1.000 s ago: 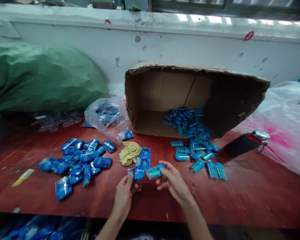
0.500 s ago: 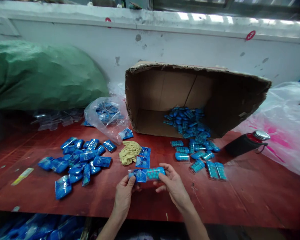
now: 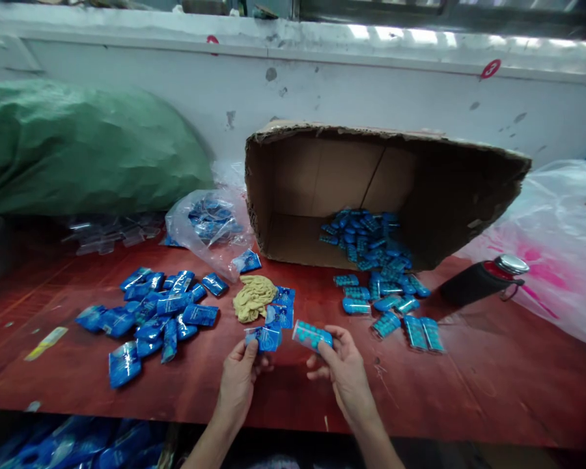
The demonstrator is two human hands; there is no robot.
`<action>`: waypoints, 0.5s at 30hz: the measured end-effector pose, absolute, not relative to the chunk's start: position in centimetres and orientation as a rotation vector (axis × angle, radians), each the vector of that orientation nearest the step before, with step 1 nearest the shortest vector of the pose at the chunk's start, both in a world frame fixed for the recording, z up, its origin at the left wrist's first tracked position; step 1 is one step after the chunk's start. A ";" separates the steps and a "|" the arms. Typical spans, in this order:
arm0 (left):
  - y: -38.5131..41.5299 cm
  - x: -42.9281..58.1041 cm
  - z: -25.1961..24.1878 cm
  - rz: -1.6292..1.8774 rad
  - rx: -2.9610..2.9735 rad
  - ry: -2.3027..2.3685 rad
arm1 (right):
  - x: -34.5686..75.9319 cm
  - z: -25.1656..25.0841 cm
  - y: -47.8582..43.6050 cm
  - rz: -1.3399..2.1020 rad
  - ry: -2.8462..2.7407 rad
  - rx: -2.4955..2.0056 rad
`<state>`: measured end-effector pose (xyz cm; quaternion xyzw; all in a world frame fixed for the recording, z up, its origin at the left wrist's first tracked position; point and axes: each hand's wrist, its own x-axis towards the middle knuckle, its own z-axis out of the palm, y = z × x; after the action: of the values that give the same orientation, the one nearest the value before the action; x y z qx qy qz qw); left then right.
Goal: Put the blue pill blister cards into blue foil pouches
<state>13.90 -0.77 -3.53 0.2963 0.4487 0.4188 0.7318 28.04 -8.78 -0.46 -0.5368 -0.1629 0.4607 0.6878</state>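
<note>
My left hand (image 3: 239,381) pinches a flat blue printed plastic sleeve (image 3: 269,338) between thumb and fingers. In my right hand (image 3: 346,368) is a small clear container (image 3: 306,333) with a blue end and turquoise balls inside, its clear end pointing left. A narrow gap separates the container from the sleeve. Just beyond the left hand, more flat blue sleeves (image 3: 283,317) lie beside a crumpled yellow cloth (image 3: 254,298). Several similar containers (image 3: 385,324) lie on the red table to the right, spilling from a pile (image 3: 364,238) in a cardboard box.
The cardboard box (image 3: 317,172) lies on its side at the back. Blue-wrapped packs (image 3: 151,319) are heaped left. A clear bag (image 3: 209,221) of blue sleeves sits behind them, near a green sack (image 3: 88,150). At right, a black bottle (image 3: 473,283) lies tilted beside plastic bags (image 3: 557,247).
The sleeve and the container have come apart: they met end to end before. My left hand moved slightly left, and the container in my right hand now tilts.
</note>
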 end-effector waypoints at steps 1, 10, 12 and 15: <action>-0.9 14.0 -3.4 0.912 0.632 0.979 | 27.9 -0.5 -8.8 1.002 -0.371 -1.204; -1.6 14.8 -2.9 0.874 0.555 0.954 | 25.3 -1.4 -9.0 0.908 -0.449 -1.285; -1.5 14.6 -2.9 0.876 0.566 0.954 | 25.2 -1.6 -9.2 0.910 -0.456 -1.282; -1.0 14.3 -3.1 0.886 0.621 0.953 | 25.4 -1.6 -9.2 0.939 -0.463 -1.274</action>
<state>14.30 -1.03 -3.14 0.2842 0.4364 0.4055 0.7512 25.44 -9.20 -1.64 -0.5673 -0.2061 0.4179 0.6790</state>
